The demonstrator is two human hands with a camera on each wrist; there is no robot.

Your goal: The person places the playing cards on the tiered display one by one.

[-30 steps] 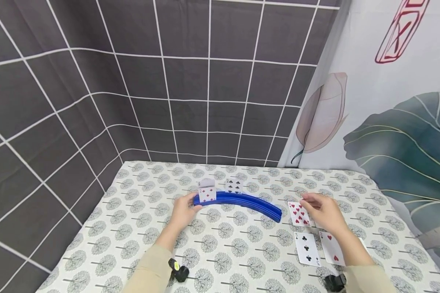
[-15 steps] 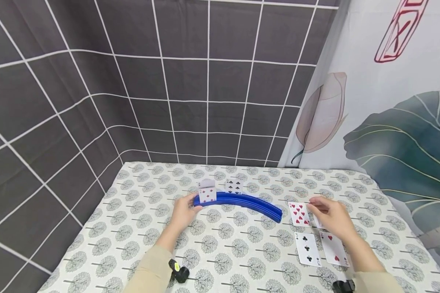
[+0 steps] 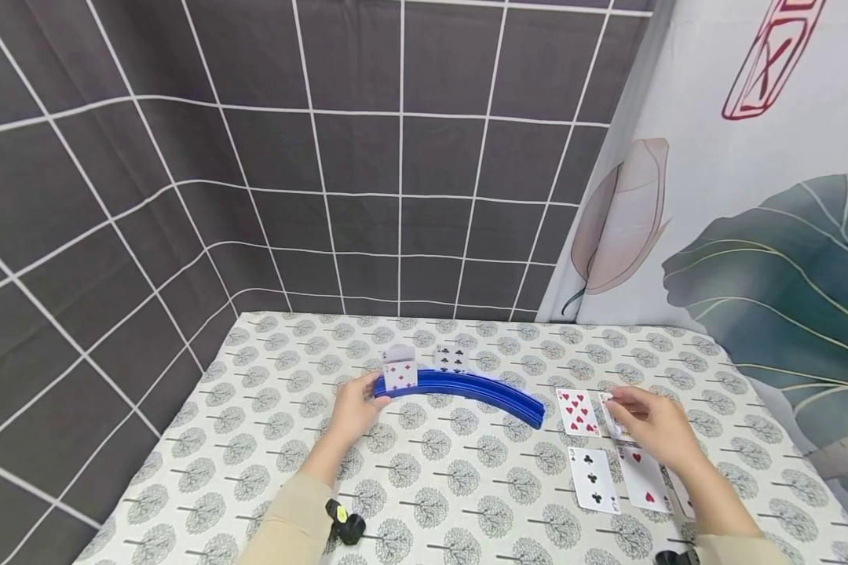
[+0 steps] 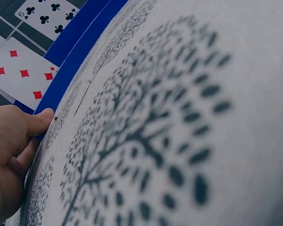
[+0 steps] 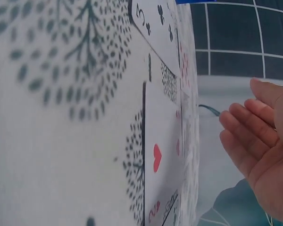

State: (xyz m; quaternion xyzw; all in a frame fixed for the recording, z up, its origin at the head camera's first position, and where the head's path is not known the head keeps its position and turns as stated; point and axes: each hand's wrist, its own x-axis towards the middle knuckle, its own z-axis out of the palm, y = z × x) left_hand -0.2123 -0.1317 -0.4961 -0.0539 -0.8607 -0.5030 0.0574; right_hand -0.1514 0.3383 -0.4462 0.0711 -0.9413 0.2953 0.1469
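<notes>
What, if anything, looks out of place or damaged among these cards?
Nothing looks plainly damaged. One mild oddity: in the blue holder, the five of diamonds partly covers another card, whereas the six of clubs stands apart.

Free cloth (image 3: 459, 479), blue rack (image 3: 466, 384) behind

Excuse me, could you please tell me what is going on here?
A person's left hand grips the left end of a curved blue card holder, in which several cards stand, the five of diamonds among them. The right hand hovers over face-up cards on the table, including the three of clubs and two of hearts, and no card shows in its grasp.
</notes>
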